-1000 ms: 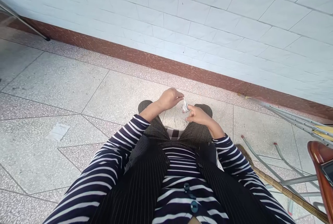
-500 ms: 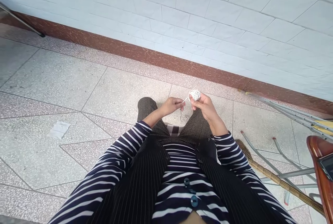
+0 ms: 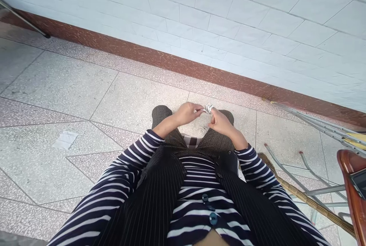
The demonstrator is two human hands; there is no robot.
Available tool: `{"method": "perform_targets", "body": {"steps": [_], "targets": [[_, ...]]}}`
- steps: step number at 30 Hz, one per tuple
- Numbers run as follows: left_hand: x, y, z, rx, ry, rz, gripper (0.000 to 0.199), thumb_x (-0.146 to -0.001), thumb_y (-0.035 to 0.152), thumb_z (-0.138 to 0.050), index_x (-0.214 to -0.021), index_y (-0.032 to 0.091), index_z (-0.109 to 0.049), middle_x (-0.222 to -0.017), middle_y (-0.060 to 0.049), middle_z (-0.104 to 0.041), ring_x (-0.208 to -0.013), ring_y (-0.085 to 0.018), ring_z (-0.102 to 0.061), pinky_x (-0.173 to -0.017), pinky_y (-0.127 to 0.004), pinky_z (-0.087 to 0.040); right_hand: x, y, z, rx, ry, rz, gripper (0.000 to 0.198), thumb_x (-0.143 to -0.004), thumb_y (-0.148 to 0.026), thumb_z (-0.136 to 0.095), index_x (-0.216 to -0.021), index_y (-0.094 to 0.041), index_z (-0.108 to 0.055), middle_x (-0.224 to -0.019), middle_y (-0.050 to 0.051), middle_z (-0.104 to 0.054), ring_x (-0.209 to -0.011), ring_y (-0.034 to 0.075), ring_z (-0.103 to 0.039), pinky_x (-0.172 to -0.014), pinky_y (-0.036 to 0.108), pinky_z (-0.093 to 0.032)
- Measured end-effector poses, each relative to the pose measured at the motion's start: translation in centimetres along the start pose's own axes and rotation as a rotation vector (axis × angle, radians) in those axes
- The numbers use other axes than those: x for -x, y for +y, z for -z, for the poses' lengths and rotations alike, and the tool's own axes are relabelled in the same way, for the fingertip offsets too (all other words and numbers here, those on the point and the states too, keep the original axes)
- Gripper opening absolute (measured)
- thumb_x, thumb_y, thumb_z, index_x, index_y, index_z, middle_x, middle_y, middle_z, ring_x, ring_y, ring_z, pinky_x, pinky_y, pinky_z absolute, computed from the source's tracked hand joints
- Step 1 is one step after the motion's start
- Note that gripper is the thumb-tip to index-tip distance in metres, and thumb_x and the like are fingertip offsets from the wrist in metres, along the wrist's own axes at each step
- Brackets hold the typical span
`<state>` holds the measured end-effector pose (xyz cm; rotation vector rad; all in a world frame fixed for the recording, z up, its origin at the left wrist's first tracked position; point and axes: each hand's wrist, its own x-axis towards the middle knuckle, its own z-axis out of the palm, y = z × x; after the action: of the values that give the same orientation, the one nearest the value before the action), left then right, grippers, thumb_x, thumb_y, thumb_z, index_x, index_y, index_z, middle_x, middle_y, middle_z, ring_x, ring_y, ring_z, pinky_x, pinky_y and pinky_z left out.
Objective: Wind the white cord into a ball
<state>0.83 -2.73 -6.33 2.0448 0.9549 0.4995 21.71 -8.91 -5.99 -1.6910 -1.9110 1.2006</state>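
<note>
A small ball of white cord (image 3: pixel 208 108) sits between my two hands, above my knees. My right hand (image 3: pixel 222 121) is closed on the ball, its back turned toward me and covering part of it. From the left, my left hand (image 3: pixel 188 113) pinches the cord strand close against the ball with thumb and forefinger. Below the hands, a loose heap of the same cord (image 3: pixel 202 131) lies between my legs, partly hidden by my right hand and thigh.
A straw broom (image 3: pixel 311 201), grey metal tube legs (image 3: pixel 286 166) and a brown wooden edge (image 3: pixel 347 173) stand to my right. Crutches (image 3: pixel 311 119) lean by the wall. White paper (image 3: pixel 65 140) lies on the floor at left. The tiled wall (image 3: pixel 171 17) rises ahead.
My right hand has turned over with the ball, its back now toward me, and the ball has shifted slightly left. My left hand has come closer to the ball.
</note>
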Motion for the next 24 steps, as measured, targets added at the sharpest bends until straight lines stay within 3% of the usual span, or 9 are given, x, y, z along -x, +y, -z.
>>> {"method": "perform_targets", "body": {"steps": [4,8,11,14,16,18,20,24], "targets": [[-2.1,-1.6,0.9,0.026,0.075,0.019,0.018,-0.088,0.022,-0.059,-0.088,0.016,-0.076,-0.087,-0.004,-0.076,-0.08,-0.018,-0.067,-0.077,-0.026,-0.045,1.9,-0.8,-0.5,-0.452,-0.222,0.042,0.046,-0.078,-0.026,-0.072,-0.121,-0.02,-0.058,-0.083,0.0,-0.063,-0.064,0.014,-0.056,-0.064,0.03,-0.046],[-2.5,-2.6,-0.2,0.228,0.05,0.04,0.024,-0.09,0.029,-0.057,-0.083,0.014,-0.075,-0.081,-0.002,-0.074,-0.078,-0.017,-0.065,-0.076,-0.026,-0.046,1.8,-2.9,1.4,-0.827,-0.198,0.186,0.057,-0.076,-0.033,-0.077,-0.128,-0.024,-0.057,-0.119,0.008,-0.063,-0.069,0.013,-0.056,-0.072,0.035,-0.053],[-1.7,-2.3,-1.4,0.286,-0.043,0.064,0.027,-0.09,0.032,-0.057,-0.079,0.013,-0.074,-0.076,-0.001,-0.072,-0.074,-0.014,-0.063,-0.072,-0.024,-0.044,0.1,-3.3,2.8,-0.792,-0.015,0.215,0.069,-0.075,-0.035,-0.077,-0.138,-0.029,-0.05,-0.133,0.009,-0.058,-0.073,0.014,-0.055,-0.072,0.036,-0.053],[-1.0,-1.7,-1.6,0.269,-0.129,0.056,0.03,-0.091,0.032,-0.056,-0.074,0.014,-0.073,-0.072,-0.001,-0.071,-0.07,-0.013,-0.061,-0.069,-0.023,-0.043,-1.4,-2.0,2.8,-0.442,0.137,0.094,0.072,-0.075,-0.029,-0.074,-0.141,-0.027,-0.047,-0.111,0.007,-0.065,-0.074,0.017,-0.057,-0.072,0.036,-0.051],[-1.0,-1.6,-1.2,0.223,-0.115,0.038,0.03,-0.091,0.031,-0.056,-0.073,0.014,-0.072,-0.071,-0.002,-0.071,-0.068,-0.013,-0.061,-0.069,-0.024,-0.042,-1.6,-0.9,1.9,-0.136,0.129,-0.026,0.066,-0.075,-0.022,-0.071,-0.138,-0.021,-0.05,-0.087,0.003,-0.063,-0.068,0.018,-0.055,-0.069,0.035,-0.047],[-1.3,-1.7,-0.5,0.154,-0.073,0.021,0.025,-0.09,0.028,-0.057,-0.076,0.015,-0.074,-0.073,-0.002,-0.072,-0.07,-0.014,-0.062,-0.07,-0.024,-0.042,-1.0,-0.2,0.6,0.032,0.022,-0.083,0.059,-0.074,-0.018,-0.07,-0.131,-0.017,-0.055,-0.077,0.0,-0.059,-0.062,0.016,-0.052,-0.065,0.034,-0.045],[-1.7,-2.0,0.0,0.075,-0.058,0.006,0.019,-0.087,0.024,-0.06,-0.079,0.016,-0.075,-0.074,-0.001,-0.072,-0.07,-0.015,-0.063,-0.069,-0.025,-0.041,-0.1,0.1,-0.3,-0.049,-0.107,-0.077,0.053,-0.074,-0.018,-0.07,-0.126,-0.017,-0.056,-0.082,0.0,-0.061,-0.06,0.014,-0.051,-0.063,0.032,-0.044],[-2.1,-2.5,-0.2,0.092,-0.054,-0.012,0.018,-0.087,0.022,-0.059,-0.082,0.017,-0.075,-0.077,0.0,-0.072,-0.072,-0.015,-0.063,-0.07,-0.024,-0.042,1.3,-0.5,0.1,-0.613,-0.251,-0.016,0.047,-0.075,-0.028,-0.075,-0.118,-0.019,-0.059,-0.102,0.004,-0.063,-0.063,0.011,-0.053,-0.067,0.032,-0.049]]}}
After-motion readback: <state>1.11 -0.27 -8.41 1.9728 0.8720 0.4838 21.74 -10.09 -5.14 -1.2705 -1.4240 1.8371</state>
